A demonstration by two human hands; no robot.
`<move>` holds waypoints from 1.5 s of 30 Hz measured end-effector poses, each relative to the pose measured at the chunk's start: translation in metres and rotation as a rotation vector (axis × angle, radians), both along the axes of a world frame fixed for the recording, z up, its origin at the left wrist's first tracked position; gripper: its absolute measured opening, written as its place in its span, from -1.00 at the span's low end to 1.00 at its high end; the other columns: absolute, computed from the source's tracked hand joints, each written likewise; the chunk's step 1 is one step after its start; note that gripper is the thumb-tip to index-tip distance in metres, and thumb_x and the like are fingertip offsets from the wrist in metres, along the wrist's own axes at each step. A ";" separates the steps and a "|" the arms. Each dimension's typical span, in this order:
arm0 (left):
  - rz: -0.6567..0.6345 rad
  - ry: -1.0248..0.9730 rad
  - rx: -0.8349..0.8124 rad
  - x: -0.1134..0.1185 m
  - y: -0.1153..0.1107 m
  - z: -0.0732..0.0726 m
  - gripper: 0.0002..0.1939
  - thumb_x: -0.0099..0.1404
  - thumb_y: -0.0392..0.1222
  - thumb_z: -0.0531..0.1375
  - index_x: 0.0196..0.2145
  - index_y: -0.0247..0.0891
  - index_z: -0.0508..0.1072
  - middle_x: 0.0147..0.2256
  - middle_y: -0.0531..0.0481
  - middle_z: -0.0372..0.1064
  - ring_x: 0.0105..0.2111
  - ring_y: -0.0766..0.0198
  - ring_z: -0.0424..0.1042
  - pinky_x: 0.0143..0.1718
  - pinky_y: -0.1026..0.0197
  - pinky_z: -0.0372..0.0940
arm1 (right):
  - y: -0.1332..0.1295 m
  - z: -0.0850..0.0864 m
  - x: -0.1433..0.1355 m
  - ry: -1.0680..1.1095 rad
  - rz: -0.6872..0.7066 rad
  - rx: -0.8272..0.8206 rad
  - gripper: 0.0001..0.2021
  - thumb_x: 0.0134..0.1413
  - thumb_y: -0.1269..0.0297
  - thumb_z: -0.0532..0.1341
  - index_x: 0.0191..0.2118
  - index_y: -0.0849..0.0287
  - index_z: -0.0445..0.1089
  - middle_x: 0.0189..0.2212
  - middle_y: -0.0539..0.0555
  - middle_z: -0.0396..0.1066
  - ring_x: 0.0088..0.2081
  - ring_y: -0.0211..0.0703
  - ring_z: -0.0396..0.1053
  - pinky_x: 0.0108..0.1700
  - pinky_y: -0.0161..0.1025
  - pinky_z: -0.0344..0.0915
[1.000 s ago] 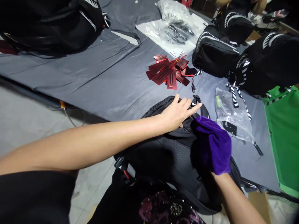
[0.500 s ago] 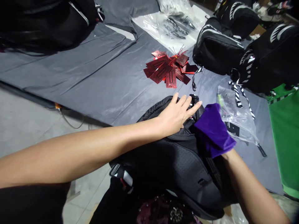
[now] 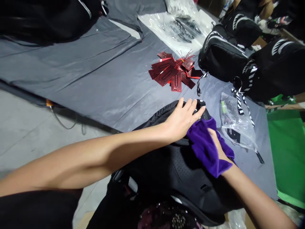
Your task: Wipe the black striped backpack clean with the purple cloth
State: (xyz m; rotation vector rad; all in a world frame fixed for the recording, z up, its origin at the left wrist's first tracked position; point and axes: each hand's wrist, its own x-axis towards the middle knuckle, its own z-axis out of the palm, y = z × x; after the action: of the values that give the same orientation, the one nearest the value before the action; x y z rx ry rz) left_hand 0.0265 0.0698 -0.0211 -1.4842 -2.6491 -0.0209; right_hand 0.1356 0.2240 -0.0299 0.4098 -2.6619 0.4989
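Observation:
A black backpack (image 3: 164, 165) lies across my lap and the table's near edge, its padded back panel facing up. My left hand (image 3: 182, 119) rests on its top end with the fingers spread out. Just right of it, my right hand (image 3: 218, 144) grips a purple cloth (image 3: 203, 149) that drapes over much of the palm and fingers. The cloth touches the backpack near the top, beside my left fingertips. Part of the right hand is hidden under the cloth.
A bundle of red tags (image 3: 172, 71) lies beyond the backpack on the grey table cover (image 3: 114, 76). Clear plastic bags (image 3: 238, 122) sit to the right. Several black bags (image 3: 221, 54) stand at the back right. Another large black bag (image 3: 47, 22) is at back left.
My right hand has turned and drawn the purple cloth leftward and slightly down over the backpack, so the thumb side shows. My left hand stays at the top end. The view has shifted slightly.

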 end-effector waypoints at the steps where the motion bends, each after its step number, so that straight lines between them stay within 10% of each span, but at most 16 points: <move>1: 0.000 0.016 0.011 0.001 0.000 -0.001 -0.24 0.31 -0.25 0.09 0.37 -0.33 -0.16 0.32 -0.39 -0.13 0.30 -0.15 -0.05 0.25 -0.20 -0.11 | 0.000 -0.003 -0.004 -0.018 0.106 -0.005 -0.51 0.32 0.01 -0.07 -0.51 0.13 0.36 -0.52 0.03 0.37 -0.41 -0.20 0.38 -0.30 -0.21 0.46; 5: 0.014 0.025 -0.023 0.003 0.002 -0.005 -0.27 0.31 -0.27 0.08 0.36 -0.33 -0.11 0.31 -0.41 -0.09 0.28 -0.15 0.01 0.23 -0.20 -0.03 | 0.004 -0.015 -0.014 -0.025 0.391 0.133 -0.62 0.35 0.20 -0.05 -0.42 0.18 0.36 -0.47 0.07 0.38 -0.41 -0.20 0.32 -0.26 -0.20 0.36; 12: 0.013 0.027 -0.081 0.001 0.010 -0.007 -0.20 0.29 -0.20 0.14 0.37 -0.31 -0.15 0.32 -0.38 -0.08 0.27 -0.14 0.04 0.22 -0.23 0.02 | 0.010 -0.039 -0.017 -0.116 0.322 0.448 -0.77 0.13 0.23 0.07 -0.52 0.15 0.21 -0.60 0.02 0.22 -0.46 -0.17 0.07 -0.31 -0.13 0.10; 45: 0.003 0.045 -0.010 -0.001 0.010 -0.016 -0.21 0.25 -0.16 0.17 0.36 -0.26 -0.06 0.28 -0.34 0.04 0.21 -0.12 0.13 0.19 -0.22 0.05 | -0.005 -0.039 -0.011 -0.091 0.216 0.390 -0.88 -0.11 0.24 0.07 -0.52 0.15 0.13 -0.59 0.03 0.28 -0.41 -0.16 0.13 -0.19 -0.10 0.14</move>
State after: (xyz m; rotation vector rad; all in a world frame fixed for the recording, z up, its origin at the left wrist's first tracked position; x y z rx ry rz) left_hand 0.0253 0.0797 -0.0372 -1.4653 -2.6201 0.0266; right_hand 0.1250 0.2193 -0.0686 0.8117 -2.8178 0.0528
